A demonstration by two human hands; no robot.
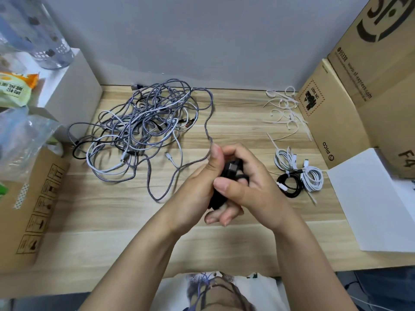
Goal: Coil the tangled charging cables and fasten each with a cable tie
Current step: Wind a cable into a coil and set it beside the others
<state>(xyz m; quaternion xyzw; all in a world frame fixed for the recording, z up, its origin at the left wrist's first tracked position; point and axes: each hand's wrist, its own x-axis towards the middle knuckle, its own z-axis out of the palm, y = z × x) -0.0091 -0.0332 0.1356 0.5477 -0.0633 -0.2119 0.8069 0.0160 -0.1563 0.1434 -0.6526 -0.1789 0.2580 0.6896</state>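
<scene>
matt wood-grain table (224,243); braided cloth-sheathed cables (143,122); cardboard boxes (359,90)

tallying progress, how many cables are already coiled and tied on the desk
3, clustered at the right of the desk: a white coil farthest back, a black coil in front of it, and a second white coil to the black one's right. None seems hidden.

Grey-and-white braided cable tangle (143,133) upper left of frame, black coiled cable (289,184) and white coiled cables (312,177) right, white cable ties (285,108) upper right, pale wood-grain tabletop (112,212), brown cardboard boxes (363,86).
</scene>
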